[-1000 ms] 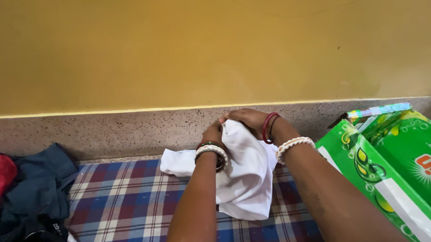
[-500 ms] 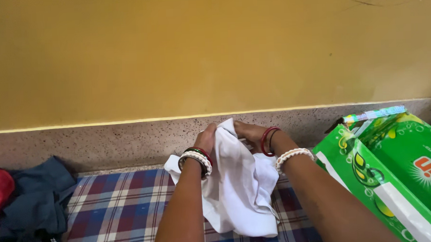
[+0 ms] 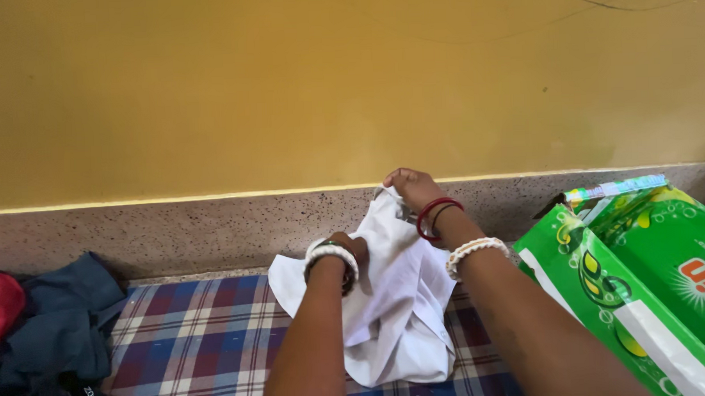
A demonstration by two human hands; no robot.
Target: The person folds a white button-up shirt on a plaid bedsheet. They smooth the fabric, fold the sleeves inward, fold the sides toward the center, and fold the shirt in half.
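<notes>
A white cloth garment [image 3: 395, 298] hangs bunched over a blue, red and white checked sheet [image 3: 201, 336]. My right hand [image 3: 409, 190] pinches its top edge and holds it up near the speckled stone skirting. My left hand [image 3: 346, 249] sits lower, gripping the cloth's left side, fingers buried in the fabric. Both wrists wear red and white bangles.
A large green printed bag [image 3: 644, 274] lies at the right, close to my right forearm. A heap of dark blue and red clothes [image 3: 37, 326] sits at the left edge. A yellow wall [image 3: 325, 82] rises behind the stone skirting [image 3: 174, 228].
My right hand has lifted the cloth's top edge higher. My left hand has slid down from the top to the cloth's left side.
</notes>
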